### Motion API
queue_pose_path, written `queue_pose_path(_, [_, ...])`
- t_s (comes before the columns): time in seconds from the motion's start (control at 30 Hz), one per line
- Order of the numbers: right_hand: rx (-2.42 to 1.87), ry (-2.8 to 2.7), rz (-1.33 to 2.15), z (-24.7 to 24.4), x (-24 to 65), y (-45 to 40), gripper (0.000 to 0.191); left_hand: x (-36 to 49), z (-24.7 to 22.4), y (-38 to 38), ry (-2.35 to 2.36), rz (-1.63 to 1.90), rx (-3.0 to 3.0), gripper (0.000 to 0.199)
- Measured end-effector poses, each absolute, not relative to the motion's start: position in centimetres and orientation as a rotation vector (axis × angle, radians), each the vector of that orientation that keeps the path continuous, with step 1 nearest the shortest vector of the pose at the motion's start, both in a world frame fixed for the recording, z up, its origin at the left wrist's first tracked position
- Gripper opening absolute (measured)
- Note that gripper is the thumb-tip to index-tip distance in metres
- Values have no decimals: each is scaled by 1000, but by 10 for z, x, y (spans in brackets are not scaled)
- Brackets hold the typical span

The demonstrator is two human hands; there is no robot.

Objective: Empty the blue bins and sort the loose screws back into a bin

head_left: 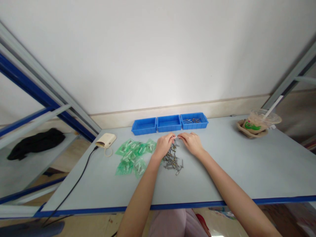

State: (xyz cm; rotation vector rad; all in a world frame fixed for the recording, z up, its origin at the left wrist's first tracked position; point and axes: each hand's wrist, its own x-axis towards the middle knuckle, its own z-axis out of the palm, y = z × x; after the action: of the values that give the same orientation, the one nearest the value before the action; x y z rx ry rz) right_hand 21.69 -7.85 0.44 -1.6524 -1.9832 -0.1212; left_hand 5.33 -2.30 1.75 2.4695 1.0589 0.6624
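Observation:
My left hand and my right hand meet fingertip to fingertip just above the far end of a pile of small metal pins or screws. The fingers of both are pinched together. A tiny pale piece shows between the fingertips, too small to name. Left of my left hand lie several green plastic bags with small parts inside. Beyond the hands, three blue bins stand in a row: the left bin, the middle bin and the right bin, which contains some metal pins or screws.
A cream-coloured device with a black cable sits at the table's left. On the right, a plastic drink cup with a straw stands in a cardboard holder. The wall rises directly behind the table.

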Motion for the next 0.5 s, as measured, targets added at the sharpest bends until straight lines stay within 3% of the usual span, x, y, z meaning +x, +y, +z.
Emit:
queue_pose_path(0.17, [-1649,-2019,-145,5,215,-79,25,54,18,-24,1097,672,2502,34])
queue_pose_path(0.37, [-1650,-2044,-161,8,218,-80,25,54,19,-25,1045,654,2466,22])
queue_pose_path(0.5, [-1652,-2045,-146,5,216,-79,27,54,17,-24,1064,683,2491,27])
